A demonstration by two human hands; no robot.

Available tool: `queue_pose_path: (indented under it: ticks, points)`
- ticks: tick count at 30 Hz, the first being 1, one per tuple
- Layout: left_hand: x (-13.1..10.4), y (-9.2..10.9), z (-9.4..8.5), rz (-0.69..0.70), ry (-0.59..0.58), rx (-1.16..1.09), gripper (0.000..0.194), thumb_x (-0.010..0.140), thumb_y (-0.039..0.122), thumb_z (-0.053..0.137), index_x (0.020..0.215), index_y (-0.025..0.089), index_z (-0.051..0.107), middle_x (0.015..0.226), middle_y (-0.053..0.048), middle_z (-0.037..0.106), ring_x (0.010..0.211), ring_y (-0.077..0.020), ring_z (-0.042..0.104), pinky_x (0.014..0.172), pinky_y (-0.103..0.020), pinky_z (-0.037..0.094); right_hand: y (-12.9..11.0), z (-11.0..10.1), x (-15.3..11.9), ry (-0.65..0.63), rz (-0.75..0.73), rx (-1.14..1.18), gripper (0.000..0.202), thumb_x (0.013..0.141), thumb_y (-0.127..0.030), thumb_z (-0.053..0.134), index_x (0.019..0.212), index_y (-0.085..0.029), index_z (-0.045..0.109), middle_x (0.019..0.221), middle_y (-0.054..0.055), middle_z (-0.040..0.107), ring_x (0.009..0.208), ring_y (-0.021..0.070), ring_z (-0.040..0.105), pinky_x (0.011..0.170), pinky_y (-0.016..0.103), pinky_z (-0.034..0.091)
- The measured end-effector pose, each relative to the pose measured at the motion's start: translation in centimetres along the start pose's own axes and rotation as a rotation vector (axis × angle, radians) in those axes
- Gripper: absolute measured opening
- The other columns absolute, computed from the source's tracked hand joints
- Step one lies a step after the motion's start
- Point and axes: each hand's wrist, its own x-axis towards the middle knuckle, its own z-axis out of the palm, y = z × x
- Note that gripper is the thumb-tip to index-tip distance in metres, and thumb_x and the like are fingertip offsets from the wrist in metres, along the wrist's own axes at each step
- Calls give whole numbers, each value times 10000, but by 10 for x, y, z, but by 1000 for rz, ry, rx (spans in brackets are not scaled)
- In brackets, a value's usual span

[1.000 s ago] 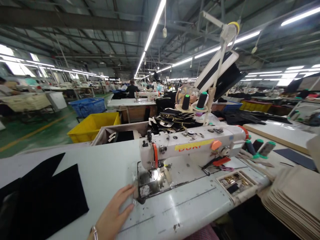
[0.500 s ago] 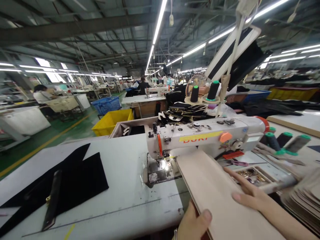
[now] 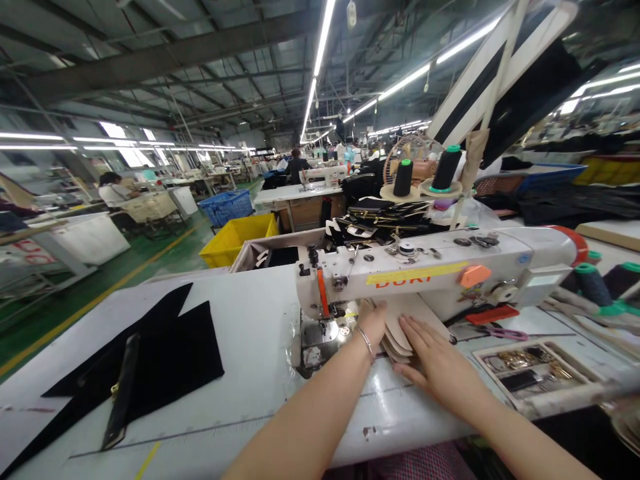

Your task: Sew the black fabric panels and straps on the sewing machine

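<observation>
Layered beige panels [image 3: 419, 309] have moved further in under the sewing machine [image 3: 450, 251] since half a second ago — between both grips now. Right grip [image 3: 434, 350] lies flat on them, fingers slightly apart; left grip [image 3: 373, 322] touches their left edge, below the machine's arm — whether clamped, I cannot tell.

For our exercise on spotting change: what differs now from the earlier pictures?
The beige panels came onto the table, then moved forward, partly under the sewing machine's arm. The left hand shifted from the table to their left side; the right hand came into view, now resting on them. The black fabric stayed put.
</observation>
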Motion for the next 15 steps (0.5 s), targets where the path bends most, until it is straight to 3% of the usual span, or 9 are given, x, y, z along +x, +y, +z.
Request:
queue_pose_path:
  ticks: [5,9,13,15]
  points:
    - [-54,10,-45,65,-182,279,422,823,230,598,1240,177,567,1324,-96,551,1271,-241,468,1107,-388,319,10,7,11,-5,10,-27,619,861,-581,489,1310,-155,514,1249,148,589,1157,280,541,991,449,424]
    - [-102,12,-82,-75,-210,396,377,860,290,579,1199,125,593,1115,-123,655,1090,-249,592,1027,-434,401,13,4,20,12,0,-54,479,909,-484,441,1260,-182,562,1150,118,650,1064,263,599,940,428,456]
    - [-124,13,-98,-94,-191,367,341,882,357,581,1119,116,629,1013,-116,671,985,-233,624,955,-420,459,13,0,20,49,22,-98,409,923,-284,374,1252,-143,572,1095,136,671,1012,281,626,889,463,486]
    - [-129,14,-99,-80,-174,322,376,886,401,581,1112,103,626,1004,-128,661,967,-233,627,926,-407,477,5,-10,10,76,15,-109,445,900,-216,363,1307,-156,533,1175,123,642,1059,276,610,935,478,470]
